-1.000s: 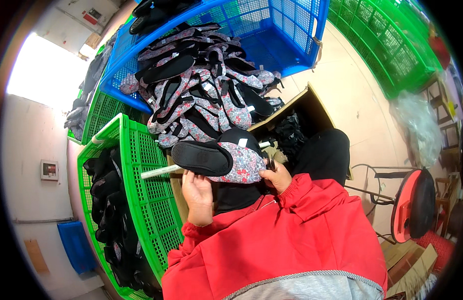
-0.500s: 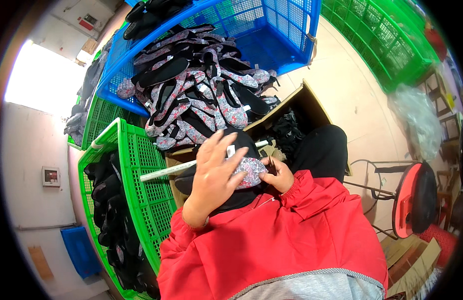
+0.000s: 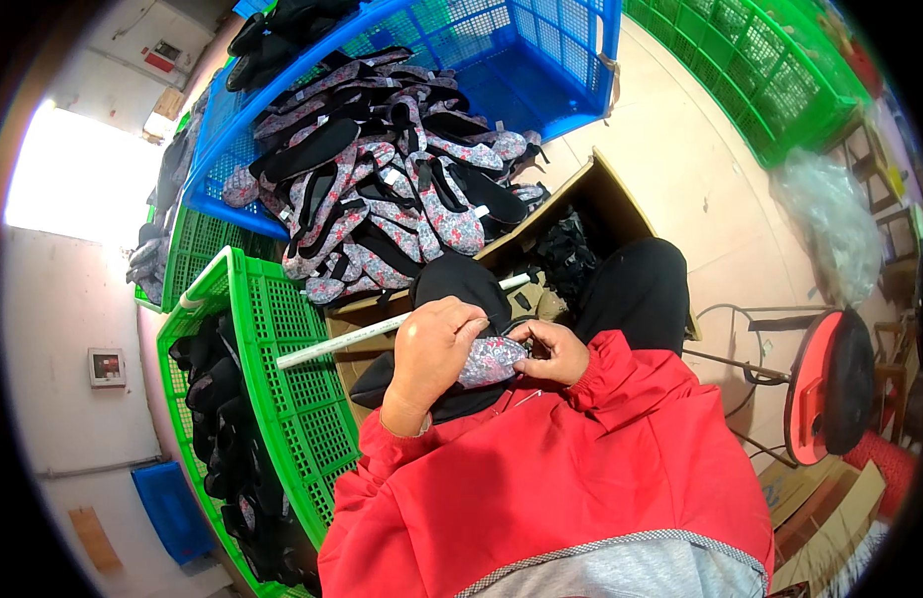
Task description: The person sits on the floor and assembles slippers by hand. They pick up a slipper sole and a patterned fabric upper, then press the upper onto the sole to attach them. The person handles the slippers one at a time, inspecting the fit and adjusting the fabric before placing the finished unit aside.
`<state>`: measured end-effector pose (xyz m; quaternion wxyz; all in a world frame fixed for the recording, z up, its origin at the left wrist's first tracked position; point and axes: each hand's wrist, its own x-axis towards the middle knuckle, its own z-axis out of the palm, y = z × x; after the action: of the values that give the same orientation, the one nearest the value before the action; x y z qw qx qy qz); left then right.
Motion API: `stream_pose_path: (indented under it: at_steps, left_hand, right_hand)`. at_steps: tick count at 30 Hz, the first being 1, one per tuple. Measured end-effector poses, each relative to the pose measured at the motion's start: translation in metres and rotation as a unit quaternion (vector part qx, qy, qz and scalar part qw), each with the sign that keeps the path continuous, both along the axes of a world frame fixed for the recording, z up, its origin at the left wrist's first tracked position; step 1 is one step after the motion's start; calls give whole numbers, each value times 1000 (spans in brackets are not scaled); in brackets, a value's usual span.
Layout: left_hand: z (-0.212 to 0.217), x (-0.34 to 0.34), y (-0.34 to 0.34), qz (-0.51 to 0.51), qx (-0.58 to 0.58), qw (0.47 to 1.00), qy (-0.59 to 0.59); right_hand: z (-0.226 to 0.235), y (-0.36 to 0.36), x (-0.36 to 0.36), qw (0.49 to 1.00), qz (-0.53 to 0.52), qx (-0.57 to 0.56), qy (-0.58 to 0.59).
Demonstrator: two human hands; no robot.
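A floral fabric slipper (image 3: 491, 363) with a dark lining lies over my lap between my two hands. My left hand (image 3: 428, 356) is closed on its left end, fingers curled in. At its right end my right hand (image 3: 551, 353) pinches the edge between thumb and fingers. Just beyond, a white tube (image 3: 347, 341) runs slantwise past my knee. A large heap of similar floral and black slippers (image 3: 367, 204) spills from the blue crate ahead. Part of the slipper is hidden by my left hand.
The blue plastic crate (image 3: 588, 112) stands ahead, with a cardboard box (image 3: 621, 189) holding black pieces before it. A green crate (image 3: 292, 344) of dark slippers is at my left. To the right are a red-and-black round stool (image 3: 812, 394), a clear plastic bag (image 3: 828, 224) and another green crate (image 3: 750, 75).
My left hand has gone from spread fingers to closed on the slipper. The slipper has turned lengthwise and shows more of its floral side. My right hand keeps its pinch.
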<state>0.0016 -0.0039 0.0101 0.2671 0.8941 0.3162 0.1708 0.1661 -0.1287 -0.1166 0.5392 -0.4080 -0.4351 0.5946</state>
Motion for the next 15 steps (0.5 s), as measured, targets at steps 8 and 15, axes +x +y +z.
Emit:
stream_pose_path:
  at_steps: [8,15]
  left_hand:
    - [-11,-1,-12,89,-60,993,-45]
    - [-13,1,-13,63,-50,995,-55]
  right_hand:
    - [-5,6,13,999,41,14,-26]
    - [-7,9,9,998,40,-46,-3]
